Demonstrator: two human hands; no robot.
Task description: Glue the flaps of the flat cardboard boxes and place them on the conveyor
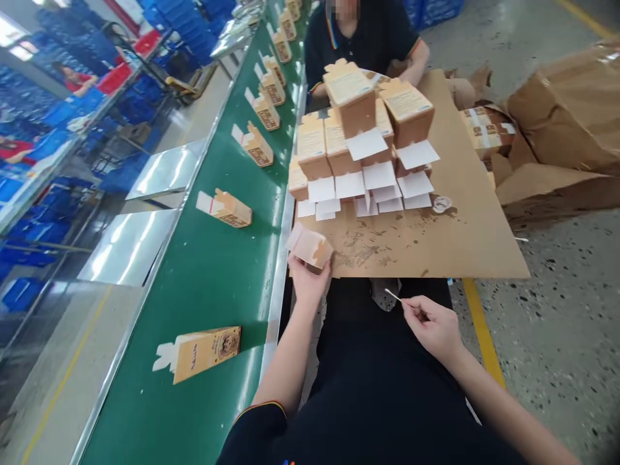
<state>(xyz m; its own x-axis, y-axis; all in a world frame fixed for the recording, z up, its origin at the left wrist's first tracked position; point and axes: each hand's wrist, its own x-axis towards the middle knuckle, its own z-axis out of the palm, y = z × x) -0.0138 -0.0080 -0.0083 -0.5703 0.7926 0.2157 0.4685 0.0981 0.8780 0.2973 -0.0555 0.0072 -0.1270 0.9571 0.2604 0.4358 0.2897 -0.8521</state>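
Note:
My left hand (310,281) is wrapped round a small open carton (314,248) at the near left corner of the cardboard-topped table (465,226). The carton's flaps stand out, and its pale inside shows. Over my lap, my right hand (433,323) pinches a thin white cotton swab (392,294), tip pointing up and left. Beyond my hands, several brown cartons (358,116) are stacked on the table with white flaps hanging towards me. A small clear dish (442,205) sits at their right, among dark wet-looking marks.
A green conveyor belt (194,284) on the left carries a row of open cartons, one of them (208,352) close to my left arm. A person (361,39) sits behind the stack. Large brown paper bags (566,123) lie on the right.

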